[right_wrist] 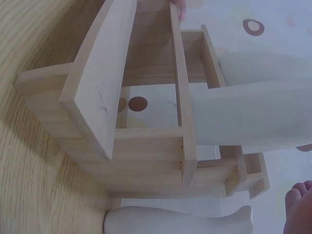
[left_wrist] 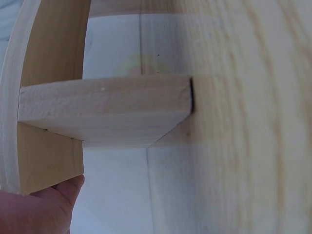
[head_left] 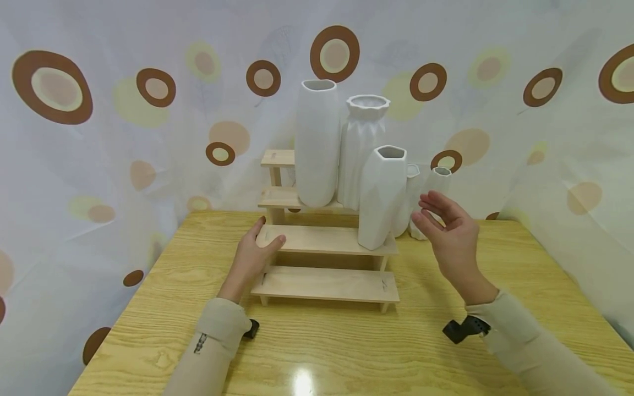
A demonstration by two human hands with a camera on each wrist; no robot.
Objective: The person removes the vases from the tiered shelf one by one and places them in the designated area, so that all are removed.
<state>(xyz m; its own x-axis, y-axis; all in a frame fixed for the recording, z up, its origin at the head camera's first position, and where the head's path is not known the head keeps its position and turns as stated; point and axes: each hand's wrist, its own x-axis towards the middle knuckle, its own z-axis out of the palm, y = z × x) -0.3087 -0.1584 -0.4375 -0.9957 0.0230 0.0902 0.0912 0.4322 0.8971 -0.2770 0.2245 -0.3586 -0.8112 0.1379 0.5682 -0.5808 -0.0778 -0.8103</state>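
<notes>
A stepped wooden stand [head_left: 324, 283] sits on the table. My left hand [head_left: 250, 254] grips the left end of its second step from the bottom, thumb on top; in the left wrist view that hand [left_wrist: 36, 209] is partly cut off. A faceted white vase [head_left: 383, 192] stands upright on the right end of the same step. On the step above are a tall smooth white vase [head_left: 317, 143] and a pleated white vase [head_left: 364, 146] with a ruffled rim. To the right of the faceted vase, my right hand [head_left: 453, 236] is raised, holding nothing, its fingers loosely bent.
Two smaller white vases [head_left: 438, 181] stand behind and right of the stand, partly hidden by the faceted vase and my right hand. Behind the wooden table [head_left: 510, 275] hangs a patterned cloth [head_left: 559, 154]. The stand's top step [head_left: 278, 158] shows at the left.
</notes>
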